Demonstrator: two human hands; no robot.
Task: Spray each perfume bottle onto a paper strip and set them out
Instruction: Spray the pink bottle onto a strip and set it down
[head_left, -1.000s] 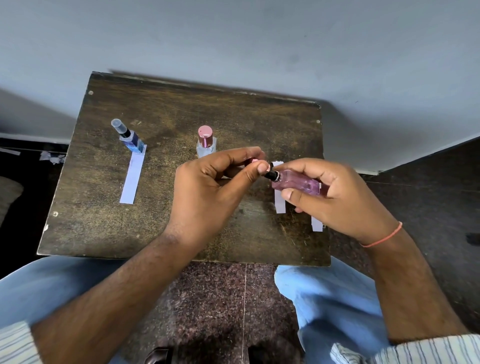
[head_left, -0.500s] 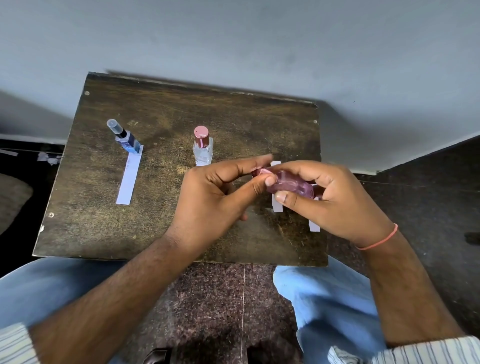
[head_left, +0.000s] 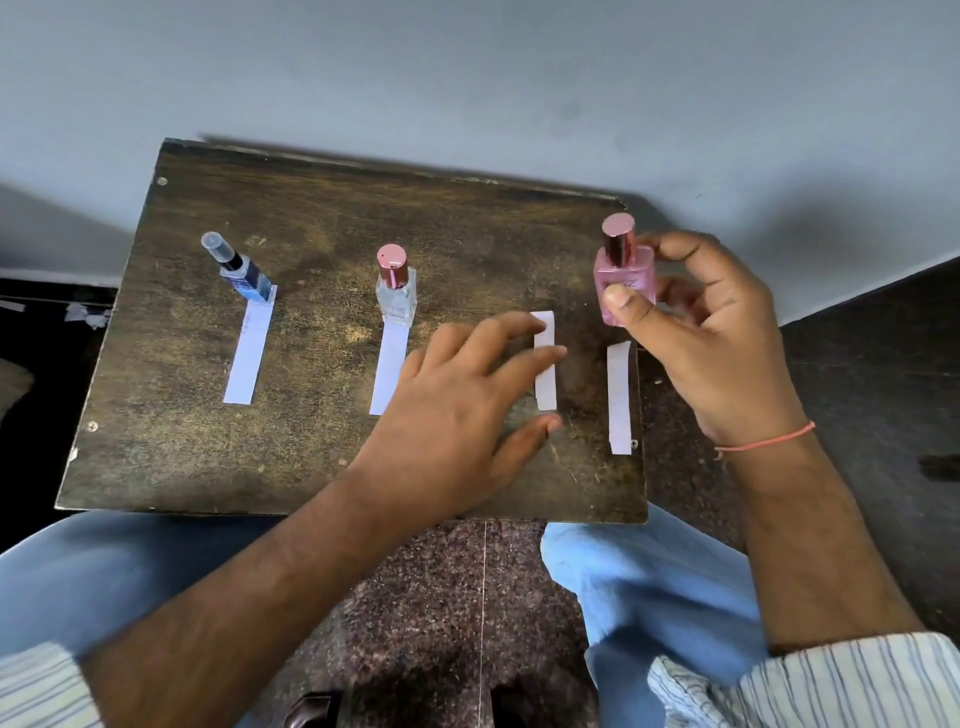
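Head view: my two hands over a dark wooden table (head_left: 322, 223).
Right hand (head_left: 722, 332): closed around the capped pink bottle (head_left: 623, 280), upright near the table's far right corner.
Left hand (head_left: 467, 395): spread wide, holding nothing, fingertips over the third paper strip (head_left: 545, 384).
Fourth strip (head_left: 619, 400): lies bare at the right edge.
Blue bottle (head_left: 244, 275): stands at its strip's (head_left: 249, 353) far end.
Clear bottle (head_left: 396, 291): likewise heads its own strip (head_left: 389, 369).

A dark, worn wooden table (head_left: 322, 218) with small screws at its corners stands against a plain blue-grey wall (head_left: 467, 78). A white skirting (head_left: 57, 277) runs along the wall's base. The floor (head_left: 441, 597) is dark speckled stone with a thin joint line. Soft shadows fall on the wall.
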